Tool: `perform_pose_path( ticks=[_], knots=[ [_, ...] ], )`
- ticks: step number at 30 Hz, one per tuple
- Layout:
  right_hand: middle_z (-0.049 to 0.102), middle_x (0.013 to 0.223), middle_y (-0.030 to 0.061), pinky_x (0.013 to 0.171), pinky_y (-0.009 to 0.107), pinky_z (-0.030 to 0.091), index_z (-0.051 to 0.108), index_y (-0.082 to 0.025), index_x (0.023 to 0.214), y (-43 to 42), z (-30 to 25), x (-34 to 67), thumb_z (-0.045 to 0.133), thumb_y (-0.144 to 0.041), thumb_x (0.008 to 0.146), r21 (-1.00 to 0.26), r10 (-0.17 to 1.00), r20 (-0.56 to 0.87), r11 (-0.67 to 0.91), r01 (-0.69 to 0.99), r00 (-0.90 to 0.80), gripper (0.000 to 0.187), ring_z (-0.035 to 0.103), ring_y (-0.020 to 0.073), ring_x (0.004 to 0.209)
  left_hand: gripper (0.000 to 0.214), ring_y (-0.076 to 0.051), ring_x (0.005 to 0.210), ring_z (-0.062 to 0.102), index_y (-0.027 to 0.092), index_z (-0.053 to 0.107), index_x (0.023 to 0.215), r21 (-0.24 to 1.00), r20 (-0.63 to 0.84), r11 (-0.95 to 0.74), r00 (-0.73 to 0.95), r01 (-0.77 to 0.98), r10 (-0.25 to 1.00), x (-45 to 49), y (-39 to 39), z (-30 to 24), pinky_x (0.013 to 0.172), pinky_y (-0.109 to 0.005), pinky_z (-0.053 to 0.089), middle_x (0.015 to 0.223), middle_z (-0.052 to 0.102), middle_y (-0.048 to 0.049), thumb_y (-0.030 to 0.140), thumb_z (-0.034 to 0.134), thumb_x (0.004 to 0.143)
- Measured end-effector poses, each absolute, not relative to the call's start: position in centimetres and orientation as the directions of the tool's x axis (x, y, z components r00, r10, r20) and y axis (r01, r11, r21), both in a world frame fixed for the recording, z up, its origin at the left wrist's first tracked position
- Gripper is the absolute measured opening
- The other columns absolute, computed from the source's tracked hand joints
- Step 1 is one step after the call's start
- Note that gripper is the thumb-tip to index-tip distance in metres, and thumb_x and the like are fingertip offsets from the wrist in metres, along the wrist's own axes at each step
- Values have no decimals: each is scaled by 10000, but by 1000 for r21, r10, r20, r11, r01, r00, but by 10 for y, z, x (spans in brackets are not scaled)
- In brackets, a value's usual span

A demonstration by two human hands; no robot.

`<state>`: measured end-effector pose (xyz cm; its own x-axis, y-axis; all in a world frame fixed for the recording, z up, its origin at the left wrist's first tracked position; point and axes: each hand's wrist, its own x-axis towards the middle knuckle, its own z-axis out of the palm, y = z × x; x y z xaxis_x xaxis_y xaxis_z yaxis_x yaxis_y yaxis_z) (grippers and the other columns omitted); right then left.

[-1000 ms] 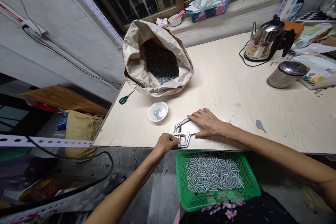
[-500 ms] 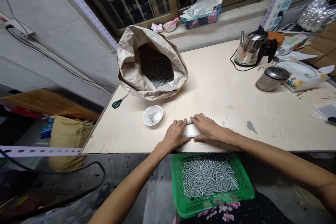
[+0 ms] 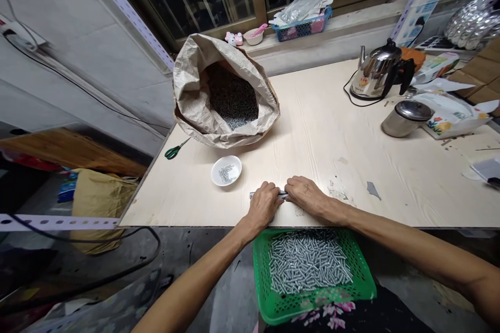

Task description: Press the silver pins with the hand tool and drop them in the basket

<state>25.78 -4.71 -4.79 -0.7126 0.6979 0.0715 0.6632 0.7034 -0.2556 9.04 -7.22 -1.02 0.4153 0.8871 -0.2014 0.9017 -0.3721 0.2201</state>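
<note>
L hand (image 3: 265, 203) & R hand (image 3: 307, 195): fingers gripping slim metal tool (image 3: 282, 194) over grainy tbl (image 3: 324, 125).

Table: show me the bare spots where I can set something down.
Widest: between the sack and the kettle and jar, behind the right hand. Smaller: the front left corner, bordered by the bowl and scissors. Crowded: the back right, with a white bag beside the jar; the front middle, where the left hand and right hand hold a metal tool.

Left of a hand tool (image 3: 282, 194), a bowl (image 3: 226, 170) is sitting before a sack (image 3: 191, 99) on the desk (image 3: 312, 135); a basket (image 3: 261, 291) of screws (image 3: 310, 263) is resting before its front edge.
</note>
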Motion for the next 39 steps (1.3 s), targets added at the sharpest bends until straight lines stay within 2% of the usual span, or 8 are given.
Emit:
perform_pose_path(
  ticks=[8,12,17,22,27,33,36,39],
  knots=[
    [601,903,74,749,305,372,630,-144,882,-49,-36,262,619,-277,850,-289,728,71,670,684,-682,138,505,198,849,142,-229,967,545,168,618,963,181,-117,-365,389,913,914,88,-81,-14,834,-359,479,960,636,-72,258,571,864],
    [572,1008,120,733,332,392,584,-122,1092,-38,-39,279,682,-503,760,-335,710,108,685,646,-696,515,488,238,885,338,-278,1192,474,170,512,1195,138,173,-384,360,913,917,93,-104,-37,953,-442,452,1283,520,-140,174,560,860],
    [593,922,74,713,304,363,617,-182,981,-20,-55,288,468,-219,930,-298,743,209,668,682,-636,162,486,197,845,157,-296,1291,388,183,561,1024,110,292,-450,404,886,867,107,-131,-57,983,-471,440,1366,445,-138,138,491,890],
    [609,871,56,698,305,329,628,-184,884,-3,-64,274,458,-176,933,-234,777,310,621,748,-548,177,475,190,831,98,-246,1085,515,167,574,917,158,272,-433,382,888,883,114,-132,-55,927,-438,468,1119,567,-110,145,479,902],
    [595,858,47,670,296,302,612,-191,861,1,-70,267,452,-123,921,-178,761,351,626,760,-545,184,455,181,815,149,-240,1050,496,165,582,1019,210,324,-306,229,928,918,100,-132,-37,855,-371,481,1133,532,-123,215,512,897],
    [581,842,48,652,290,294,598,-195,862,-4,-76,268,432,-68,903,-179,744,415,632,754,-525,213,439,183,800,210,-258,961,519,148,636,842,139,-21,188,-187,972,982,56,-119,-12,727,-329,441,934,588,-100,351,584,840],
    [581,841,49,651,290,301,599,-192,872,-4,-77,267,418,-50,901,-193,745,419,631,752,-519,231,441,181,799,215,-221,910,565,171,646,741,178,-269,281,-228,943,936,46,-107,-9,640,-278,403,896,616,-72,354,572,827],
    [585,842,50,653,295,309,600,-191,875,-4,-77,267,402,-48,904,-191,742,425,634,749,-519,246,446,183,792,204,-214,897,581,162,657,739,92,-267,236,-204,967,942,49,-100,-3,640,-279,397,891,629,-81,287,532,841]
  ],
)
